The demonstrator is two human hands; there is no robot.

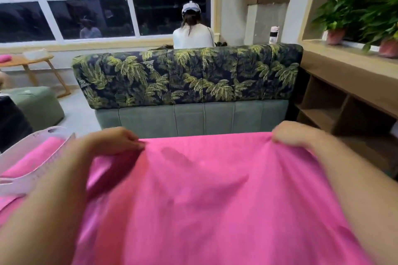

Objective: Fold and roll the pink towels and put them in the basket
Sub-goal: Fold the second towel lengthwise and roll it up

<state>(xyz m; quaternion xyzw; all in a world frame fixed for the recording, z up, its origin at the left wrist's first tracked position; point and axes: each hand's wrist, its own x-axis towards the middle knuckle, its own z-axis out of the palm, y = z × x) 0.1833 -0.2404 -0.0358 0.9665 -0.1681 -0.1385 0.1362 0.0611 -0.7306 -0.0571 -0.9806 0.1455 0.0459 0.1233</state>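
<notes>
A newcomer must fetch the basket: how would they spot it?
Start from the big pink towel pinched by the left hand and right hand. Left of the left forearm sits the basket: pale lilac plastic with slotted walls, the only rigid thing amid bright pink cloth.

Pink towel [204, 189], pale basket [32, 157], green palm-leaf patterned sofa [187, 75].

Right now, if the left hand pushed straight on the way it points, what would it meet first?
Probably the grey-green back of the sofa, just beyond the pink towel edge the left hand pinches; depth is unclear.
</notes>
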